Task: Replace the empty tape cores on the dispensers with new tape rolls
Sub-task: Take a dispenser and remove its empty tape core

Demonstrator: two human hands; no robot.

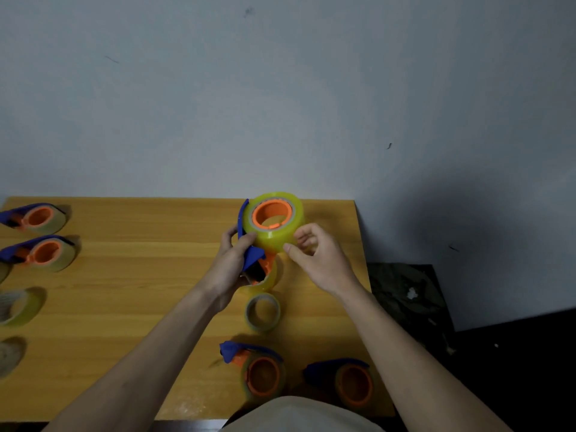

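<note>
Left hand (232,260) gripped the blue dispenser (249,244); right hand (314,254), loosely curled, steadied the yellow roll (274,235) at three o'clock; squaring it on the orange hub (272,213) looked key.

Five blue-and-orange tape dispensers show in the frame: two at the upper left (37,217) (43,252), one raised at centre (268,226), and two at the lower centre and lower right (260,374) (349,381). Three loose rings of tape or core lie on the wooden table (140,275): one at centre (263,311), two at the left edge (18,307) (7,357). Two hands (232,260) (314,254) appear.
</note>
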